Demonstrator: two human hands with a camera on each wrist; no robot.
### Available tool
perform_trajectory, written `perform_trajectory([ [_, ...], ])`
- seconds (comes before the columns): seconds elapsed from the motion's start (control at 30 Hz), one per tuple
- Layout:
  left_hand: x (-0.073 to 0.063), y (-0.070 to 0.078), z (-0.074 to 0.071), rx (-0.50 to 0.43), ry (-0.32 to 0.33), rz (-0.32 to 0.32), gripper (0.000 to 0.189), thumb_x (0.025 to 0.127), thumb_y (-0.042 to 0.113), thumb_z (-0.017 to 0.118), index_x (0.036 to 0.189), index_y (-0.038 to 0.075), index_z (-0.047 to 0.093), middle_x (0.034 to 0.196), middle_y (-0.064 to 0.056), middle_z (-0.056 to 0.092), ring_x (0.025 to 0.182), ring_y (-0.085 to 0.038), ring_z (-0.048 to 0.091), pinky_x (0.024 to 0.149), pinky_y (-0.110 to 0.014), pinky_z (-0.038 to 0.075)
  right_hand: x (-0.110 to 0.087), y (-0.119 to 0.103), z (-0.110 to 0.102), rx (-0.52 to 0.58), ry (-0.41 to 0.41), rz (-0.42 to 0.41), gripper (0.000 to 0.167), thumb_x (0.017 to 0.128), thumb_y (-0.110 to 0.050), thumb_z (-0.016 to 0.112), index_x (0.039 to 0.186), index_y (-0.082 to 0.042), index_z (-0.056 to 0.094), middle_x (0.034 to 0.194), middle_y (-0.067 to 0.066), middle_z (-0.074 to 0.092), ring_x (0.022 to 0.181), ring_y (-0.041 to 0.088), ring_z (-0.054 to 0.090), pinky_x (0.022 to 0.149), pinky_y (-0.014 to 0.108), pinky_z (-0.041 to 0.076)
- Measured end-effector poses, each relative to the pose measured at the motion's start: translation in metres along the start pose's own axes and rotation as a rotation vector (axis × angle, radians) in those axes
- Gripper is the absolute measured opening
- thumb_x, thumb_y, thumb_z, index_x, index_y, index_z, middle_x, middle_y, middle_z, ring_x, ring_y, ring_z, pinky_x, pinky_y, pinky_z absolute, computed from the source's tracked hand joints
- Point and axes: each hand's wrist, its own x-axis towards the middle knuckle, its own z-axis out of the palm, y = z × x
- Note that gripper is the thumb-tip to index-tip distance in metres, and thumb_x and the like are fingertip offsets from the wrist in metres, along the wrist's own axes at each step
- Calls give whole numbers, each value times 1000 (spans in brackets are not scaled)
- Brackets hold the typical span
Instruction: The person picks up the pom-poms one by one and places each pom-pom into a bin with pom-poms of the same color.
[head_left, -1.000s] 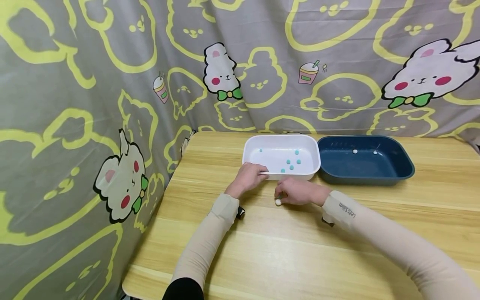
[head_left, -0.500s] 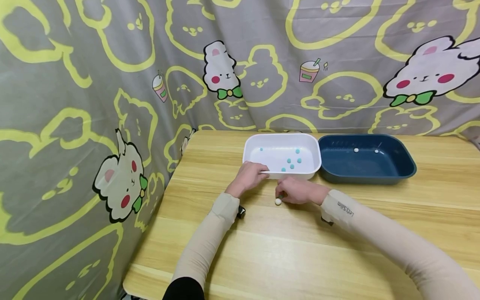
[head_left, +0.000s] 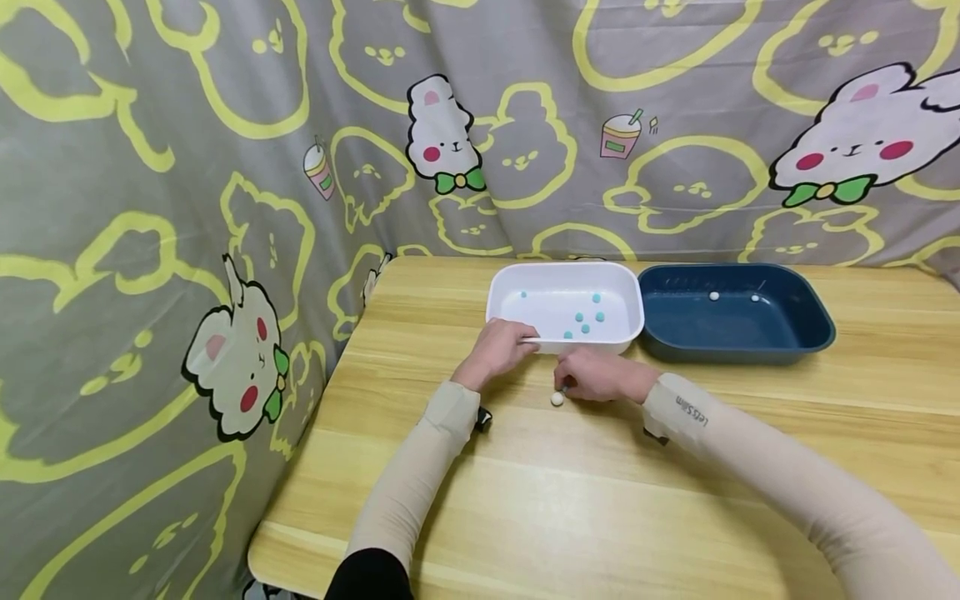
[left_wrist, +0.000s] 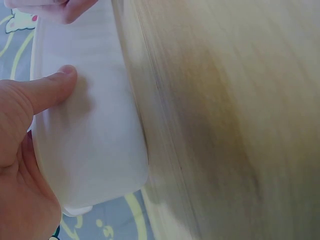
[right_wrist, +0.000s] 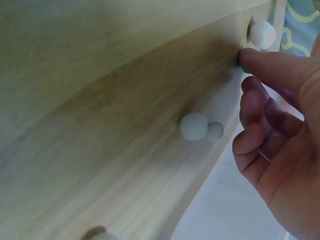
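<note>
My left hand [head_left: 498, 350] grips the near rim of a white plastic basin [head_left: 551, 346], its thumb pressed along the outer wall in the left wrist view. In front of the basin my right hand [head_left: 596, 375] is low at the tabletop. Its thumb and forefinger pinch a small green ball [right_wrist: 244, 67], mostly hidden by the fingertips. Close beside those fingertips lies a white ball [head_left: 557, 399]. More white balls [right_wrist: 193, 126] rest on the wood below the hand in the right wrist view; the hand hides them in the head view.
Several teal balls [head_left: 585, 328] lie inside the white basin. A dark blue basin [head_left: 738, 354] stands against its right side, holding two white balls [head_left: 714, 296]. The wooden table [head_left: 525, 500] ends at a patterned curtain [head_left: 360, 75] behind and on the left.
The head view has tilted slightly, so the scene sits a little higher. Both hands keep nearly the same place and hold. The basins and balls have not visibly moved on the table.
</note>
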Motion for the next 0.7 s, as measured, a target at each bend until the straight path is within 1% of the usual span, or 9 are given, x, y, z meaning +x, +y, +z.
perform_trajectory([
  [0.13,0,1,-1,1,-4,0,10,90,28,65,86,24,74,86,13,70,75,-5,59,78,-27,39,-2,0,-4,1,-5,14,10,78,-3,73,82,-12,71,79,-5,59,73,10,54,69,28,47],
  [0.33,-2,2,-2,-5,-3,-7,10,90,28,66,86,23,74,86,13,70,76,-6,59,77,-28,38,-4,-2,-13,50,-14,57,10,81,-2,70,86,-10,71,83,-4,62,75,9,56,71,28,49],
  [0.53,-1,2,-1,-17,-10,-15,10,90,28,66,86,23,73,85,13,70,74,-5,58,77,-27,38,-7,-6,-21,81,-17,55,7,83,-4,69,88,-9,71,83,-4,61,75,9,58,70,28,49],
  [0.7,-1,2,-1,-16,4,-2,11,90,28,66,85,23,73,84,13,70,74,-5,59,77,-27,38,-11,-6,-28,116,10,57,6,84,-6,67,88,-8,71,82,-7,60,72,6,56,67,27,48],
])
